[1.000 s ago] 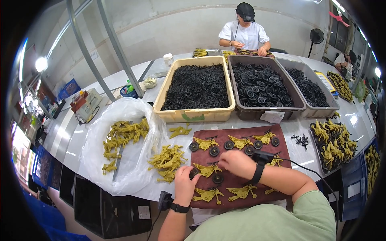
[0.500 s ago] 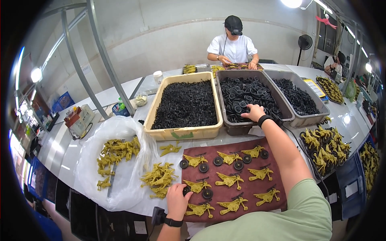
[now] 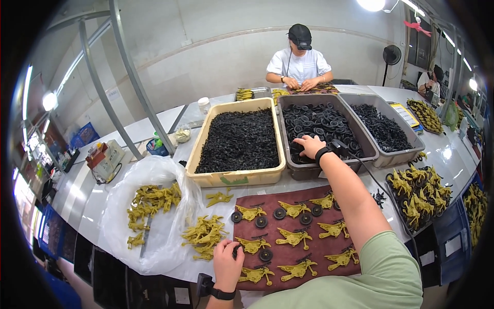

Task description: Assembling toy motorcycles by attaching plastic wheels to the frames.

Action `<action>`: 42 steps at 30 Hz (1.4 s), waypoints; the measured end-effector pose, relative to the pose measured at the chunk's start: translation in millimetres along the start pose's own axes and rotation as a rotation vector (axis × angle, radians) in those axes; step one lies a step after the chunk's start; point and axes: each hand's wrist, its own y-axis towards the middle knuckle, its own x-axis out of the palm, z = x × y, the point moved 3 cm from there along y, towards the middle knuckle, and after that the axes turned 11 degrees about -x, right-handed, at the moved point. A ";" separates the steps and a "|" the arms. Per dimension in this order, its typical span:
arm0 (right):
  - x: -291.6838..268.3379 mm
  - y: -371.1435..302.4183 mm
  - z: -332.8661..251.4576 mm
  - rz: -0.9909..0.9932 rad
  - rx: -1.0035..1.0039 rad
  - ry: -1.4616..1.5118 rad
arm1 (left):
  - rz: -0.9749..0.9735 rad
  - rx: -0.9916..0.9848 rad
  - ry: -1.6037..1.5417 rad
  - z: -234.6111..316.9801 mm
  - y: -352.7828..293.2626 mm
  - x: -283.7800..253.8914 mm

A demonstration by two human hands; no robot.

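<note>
On a dark red cloth mat (image 3: pixel 329 275) lie several yellow toy motorcycle bodies (image 3: pixel 293 237) in rows; some have black wheels (image 3: pixel 265 255) beside their ends. At the mat's left edge my left hand (image 3: pixel 227 263) is closed around a black wheel (image 3: pixel 237 252), partly hidden by the fingers. My right hand (image 3: pixel 310 146) reaches into the near left part of a grey-brown bin (image 3: pixel 371 153) filled with loose black wheels (image 3: pixel 320 119). Its fingers are apart and bent down over the wheels. I see nothing held in them.
Left of that bin stands a cream bin (image 3: pixel 234 177) of small black parts, and right of it a grey bin (image 3: pixel 406 156). Yellow bodies lie in a plastic bag (image 3: pixel 116 221) and a loose pile (image 3: pixel 206 234). Finished-looking motorcycles (image 3: pixel 418 195) are heaped at right. A co-worker (image 3: pixel 301 64) sits opposite.
My right hand has shifted left and slightly nearer within the wheel bin. My left hand, with the wheel, has drawn slightly left. The co-worker's hands have come closer together.
</note>
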 end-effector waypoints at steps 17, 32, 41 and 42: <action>0.7 -31.6 36.2 0.134 -0.269 0.090 | -0.050 -0.021 -0.106 3.9 0.8 3.2; -46.7 -130.0 -50.5 0.194 -0.108 1.214 | -0.496 -0.195 -0.977 64.8 -9.3 37.1; -2.5 -236.1 -195.3 0.162 -0.854 0.575 | -1.100 -0.939 -1.802 84.3 -23.0 44.7; -3.6 -238.1 -194.2 0.159 -0.855 0.579 | -1.065 -0.960 -1.747 81.4 -25.0 43.1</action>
